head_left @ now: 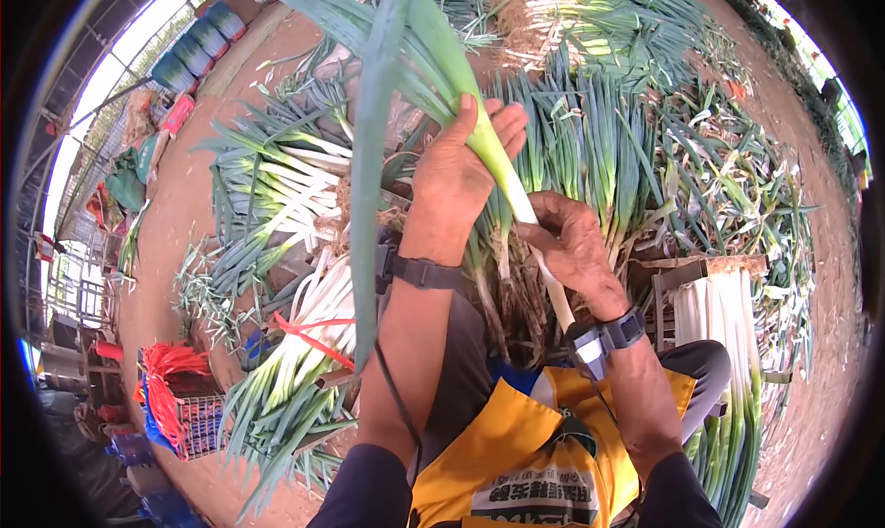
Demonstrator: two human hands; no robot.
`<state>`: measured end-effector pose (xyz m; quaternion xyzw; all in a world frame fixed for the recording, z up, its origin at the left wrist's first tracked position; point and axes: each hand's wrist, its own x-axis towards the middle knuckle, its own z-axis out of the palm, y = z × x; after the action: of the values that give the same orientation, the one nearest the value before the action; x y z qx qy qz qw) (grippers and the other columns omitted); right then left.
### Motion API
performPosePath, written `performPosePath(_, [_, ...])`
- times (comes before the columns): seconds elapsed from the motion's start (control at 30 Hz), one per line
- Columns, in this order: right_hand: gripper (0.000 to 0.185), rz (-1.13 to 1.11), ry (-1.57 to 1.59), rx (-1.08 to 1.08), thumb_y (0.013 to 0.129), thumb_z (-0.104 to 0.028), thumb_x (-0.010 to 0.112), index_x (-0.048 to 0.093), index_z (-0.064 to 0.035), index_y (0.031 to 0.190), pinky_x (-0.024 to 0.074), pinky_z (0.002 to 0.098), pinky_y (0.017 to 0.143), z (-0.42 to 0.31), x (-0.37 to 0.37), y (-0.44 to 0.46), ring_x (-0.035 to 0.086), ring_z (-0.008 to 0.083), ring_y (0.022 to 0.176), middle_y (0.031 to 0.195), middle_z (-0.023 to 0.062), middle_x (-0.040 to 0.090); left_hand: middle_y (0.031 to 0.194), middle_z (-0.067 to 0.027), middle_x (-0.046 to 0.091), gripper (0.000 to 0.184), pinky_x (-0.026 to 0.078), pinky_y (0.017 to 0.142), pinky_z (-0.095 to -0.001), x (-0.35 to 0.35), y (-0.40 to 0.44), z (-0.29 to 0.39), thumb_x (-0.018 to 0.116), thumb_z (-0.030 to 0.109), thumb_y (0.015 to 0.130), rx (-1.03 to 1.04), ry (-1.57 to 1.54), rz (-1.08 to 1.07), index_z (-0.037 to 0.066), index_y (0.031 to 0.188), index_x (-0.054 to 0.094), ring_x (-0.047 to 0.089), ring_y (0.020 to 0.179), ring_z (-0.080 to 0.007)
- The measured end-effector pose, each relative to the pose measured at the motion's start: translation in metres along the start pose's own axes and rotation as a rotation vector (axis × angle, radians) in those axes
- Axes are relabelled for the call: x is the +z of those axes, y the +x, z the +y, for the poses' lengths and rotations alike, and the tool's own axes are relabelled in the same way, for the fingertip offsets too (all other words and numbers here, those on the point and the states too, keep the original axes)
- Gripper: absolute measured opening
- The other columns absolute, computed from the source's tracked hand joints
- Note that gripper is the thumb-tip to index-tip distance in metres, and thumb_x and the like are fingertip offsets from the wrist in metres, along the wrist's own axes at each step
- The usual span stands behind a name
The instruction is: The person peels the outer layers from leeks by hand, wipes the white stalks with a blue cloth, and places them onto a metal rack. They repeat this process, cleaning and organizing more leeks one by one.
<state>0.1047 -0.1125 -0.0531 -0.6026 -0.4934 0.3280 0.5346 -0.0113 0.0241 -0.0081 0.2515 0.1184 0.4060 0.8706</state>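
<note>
A long leek [499,166] slants across the middle of the view, with broad green leaves at the upper left and a white stem running down to the right. My left hand [461,164] is around it where green turns pale, the thumb on one side and the fingers on the other. Lower down, my right hand [573,242] closes on the white stem, fingers curled over it. One long leaf hangs down in front of my left forearm. Behind my hands stand several untrimmed leeks [581,141] with dry, rooty lower ends.
Trimmed leeks [286,182] lie at the left, near a bundle with a red tie [313,334]. At the right, a white-stemmed bundle [714,316] rests on a wooden stand. Red strips [171,381] hang over a wire basket [201,422]. Cut leaves [737,169] litter the ground.
</note>
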Motion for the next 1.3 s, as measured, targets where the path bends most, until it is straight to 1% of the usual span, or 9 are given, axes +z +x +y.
performPosePath(0.2, [0.014,-0.319,0.261,0.193,0.092,-0.002,0.058,0.066,0.0002,0.104,0.0496,0.0277,0.079,-0.023,-0.033,-0.01,0.061,0.0108,0.081,0.087,0.0017,0.067,0.141,-0.0287,0.044,0.07,0.036,0.112,-0.052,0.007,-0.005,0.007,0.059,0.046,0.095,0.001,0.071,-0.353,-0.005,0.139,0.039,0.043,0.133,-0.0414])
performPosePath(0.33, [0.026,-0.358,0.45,0.223,0.097,-0.011,0.055,0.063,0.0025,0.118,0.0515,0.0299,0.083,-0.016,-0.038,-0.02,0.064,0.0148,0.085,0.095,0.0056,0.069,0.121,-0.0208,0.058,0.067,0.042,0.106,-0.0487,0.004,0.0,0.001,0.064,0.045,0.092,-0.028,-0.082,-0.443,-0.001,0.135,0.044,0.056,0.118,-0.0357])
performPosePath(0.37, [0.026,-0.351,0.468,0.226,0.097,-0.009,0.055,0.061,0.0025,0.119,0.0524,0.0303,0.083,-0.014,-0.037,-0.023,0.065,0.0163,0.086,0.095,0.0069,0.069,0.115,-0.0183,0.058,0.058,0.041,0.108,-0.0487,-0.002,0.005,-0.001,0.062,0.037,0.096,-0.082,-0.147,-0.46,-0.004,0.133,0.047,0.055,0.115,-0.0344])
performPosePath(0.5, [0.03,-0.195,0.34,0.265,0.091,-0.003,0.064,0.06,0.0023,0.121,0.0523,0.0306,0.088,-0.023,-0.023,-0.031,0.066,0.0161,0.092,0.099,0.0074,0.068,0.105,-0.0191,0.063,0.036,0.045,0.103,-0.0496,-0.01,0.003,-0.012,0.068,0.018,0.092,-0.093,-0.2,-0.267,-0.002,0.12,0.056,0.057,0.114,-0.0348])
performPosePath(0.63, [0.042,0.166,-0.113,-0.18,0.076,0.0,0.077,0.06,0.0028,0.114,0.0529,0.0336,0.085,-0.032,-0.009,-0.014,0.066,0.0202,0.09,0.099,0.0103,0.068,0.119,-0.0236,0.061,0.042,0.046,0.102,-0.0513,0.003,-0.004,-0.014,0.062,0.026,0.097,-0.094,-0.081,-0.252,-0.003,0.125,0.054,0.057,0.118,-0.0372])
performPosePath(0.73, [0.045,0.239,-0.144,-0.216,0.073,0.002,0.078,0.059,0.0035,0.114,0.0527,0.034,0.084,-0.052,-0.003,0.004,0.066,0.0211,0.087,0.096,0.0105,0.068,0.124,-0.0243,0.061,0.045,0.051,0.097,-0.0491,0.006,-0.005,-0.014,0.057,0.031,0.099,-0.146,-0.016,-0.263,-0.006,0.126,0.055,0.061,0.113,-0.036])
performPosePath(0.9, [0.034,0.159,0.099,-0.204,0.073,0.005,0.078,0.059,0.001,0.1,0.0526,0.0292,0.079,-0.044,-0.008,0.027,0.061,0.0143,0.079,0.086,0.0043,0.064,0.126,-0.0228,0.06,0.048,0.05,0.098,-0.0415,0.013,-0.007,-0.013,0.055,0.033,0.1,-0.109,0.022,-0.289,-0.007,0.127,0.055,0.063,0.11,-0.0305])
performPosePath(0.97, [0.031,0.159,0.124,-0.226,0.073,0.006,0.078,0.058,0.0001,0.096,0.0526,0.0283,0.079,-0.045,-0.007,0.028,0.059,0.0124,0.077,0.083,0.0023,0.061,0.131,-0.0226,0.056,0.049,0.046,0.103,-0.0446,0.005,-0.002,-0.016,0.048,0.032,0.103,-0.106,0.07,-0.348,-0.007,0.133,0.049,0.059,0.116,-0.0309])
performPosePath(1.3, [0.031,0.144,-0.067,-0.259,0.068,0.001,0.078,0.06,-0.0031,0.093,0.0468,0.0287,0.071,-0.034,-0.02,0.031,0.052,0.0128,0.072,0.077,0.0011,0.056,0.122,-0.0168,0.063,0.036,0.049,0.098,-0.0362,-0.004,0.001,-0.041,0.048,0.024,0.104,-0.072,0.111,-0.228,-0.006,0.122,0.057,0.062,0.108,-0.0234])
